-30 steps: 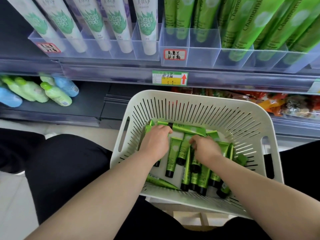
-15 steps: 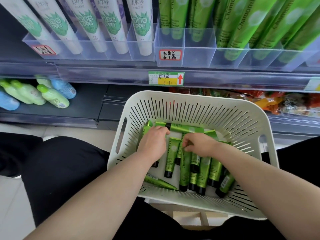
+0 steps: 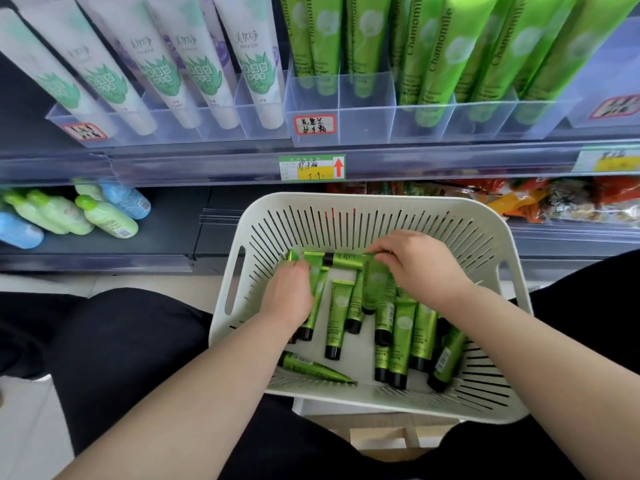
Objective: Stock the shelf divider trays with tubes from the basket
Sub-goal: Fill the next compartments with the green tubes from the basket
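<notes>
A pale slotted basket [image 3: 363,209] rests on my lap and holds several small green tubes with black caps [image 3: 337,318]. My left hand [image 3: 289,296] lies palm down at the basket's left, fingers closed over green tubes [image 3: 317,289]. My right hand [image 3: 420,268] is further back and right, gripping the crimped end of a green tube [image 3: 374,284]. Above, clear divider trays [image 3: 367,112] on the shelf hold large green Chamomile tubes [image 3: 436,53]; the two leftmost green compartments look partly filled.
White tubes with green leaf print [image 3: 187,71] fill the trays to the left. A price label with a red arrow [image 3: 311,167] sits on the shelf rail. Blue and green bottles [image 3: 104,216] lie on the lower shelf left; snack packets [image 3: 554,199] lie at right.
My right hand moved up and toward the basket's far side, taking hold of a tube's end. My left hand stayed on the tubes at the left. The view shifted slightly closer.
</notes>
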Demonstrator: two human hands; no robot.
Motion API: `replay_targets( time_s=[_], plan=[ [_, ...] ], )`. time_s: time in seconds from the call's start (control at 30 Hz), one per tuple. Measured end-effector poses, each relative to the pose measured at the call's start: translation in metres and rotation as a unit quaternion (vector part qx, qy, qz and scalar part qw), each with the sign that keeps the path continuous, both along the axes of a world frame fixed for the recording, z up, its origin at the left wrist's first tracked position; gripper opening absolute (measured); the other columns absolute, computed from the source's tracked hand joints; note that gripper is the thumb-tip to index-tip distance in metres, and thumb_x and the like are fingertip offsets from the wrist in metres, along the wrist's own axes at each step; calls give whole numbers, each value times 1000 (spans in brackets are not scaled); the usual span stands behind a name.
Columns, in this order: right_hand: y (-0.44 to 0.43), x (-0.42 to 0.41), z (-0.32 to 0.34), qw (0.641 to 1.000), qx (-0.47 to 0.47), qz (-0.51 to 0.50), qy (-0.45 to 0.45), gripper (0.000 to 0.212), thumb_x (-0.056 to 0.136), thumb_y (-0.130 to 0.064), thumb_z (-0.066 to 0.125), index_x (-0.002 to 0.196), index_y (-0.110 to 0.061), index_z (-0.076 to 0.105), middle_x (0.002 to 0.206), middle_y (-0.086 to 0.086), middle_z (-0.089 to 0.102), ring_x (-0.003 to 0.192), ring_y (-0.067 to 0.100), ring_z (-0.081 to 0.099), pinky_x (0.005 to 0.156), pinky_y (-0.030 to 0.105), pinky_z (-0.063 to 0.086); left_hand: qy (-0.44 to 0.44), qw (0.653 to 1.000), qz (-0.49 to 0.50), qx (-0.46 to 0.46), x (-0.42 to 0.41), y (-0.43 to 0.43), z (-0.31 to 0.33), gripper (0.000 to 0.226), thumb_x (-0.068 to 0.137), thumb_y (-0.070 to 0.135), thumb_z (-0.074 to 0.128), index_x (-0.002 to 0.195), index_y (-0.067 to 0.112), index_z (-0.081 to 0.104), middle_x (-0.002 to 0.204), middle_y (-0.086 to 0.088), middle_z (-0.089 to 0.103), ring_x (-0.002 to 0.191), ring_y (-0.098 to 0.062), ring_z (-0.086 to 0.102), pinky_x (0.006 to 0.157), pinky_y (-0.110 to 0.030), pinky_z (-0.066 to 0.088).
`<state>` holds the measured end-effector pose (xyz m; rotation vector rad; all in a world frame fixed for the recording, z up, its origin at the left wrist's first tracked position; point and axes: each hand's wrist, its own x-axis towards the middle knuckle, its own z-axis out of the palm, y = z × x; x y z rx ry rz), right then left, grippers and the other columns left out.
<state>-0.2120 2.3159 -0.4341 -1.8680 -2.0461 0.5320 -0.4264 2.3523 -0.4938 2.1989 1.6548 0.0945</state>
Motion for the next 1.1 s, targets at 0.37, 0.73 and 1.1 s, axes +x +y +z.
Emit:
replay_targets(
  time_s=[0.37,0.73,1.1],
  plan=[
    [-5,8,-15,1000,15,-25,-7,21,95,-22,53,108,-27,68,103,-8,67,99,15,61,82,37,51,145,982,-27,-114,25,11,-7,28,82,-13,42,95,8,54,98,-11,56,89,-24,55,69,-32,45],
    [1,3,-16,1000,5,-5,5,19,94,-22,54,106,-26,68,102,-7,67,97,17,60,82,38,50,195,964,-37,-175,27,4,-14,22,86,-8,48,99,5,59,100,-9,60,89,-24,60,76,-31,50],
    [-5,4,-16,1000,-1,-2,4,20,95,-22,54,106,-28,69,102,-9,67,97,14,60,85,36,50,62,971,55,-226,25,10,-29,36,94,20,55,128,8,46,119,-11,57,105,-27,57,84,-34,48]
  ],
)
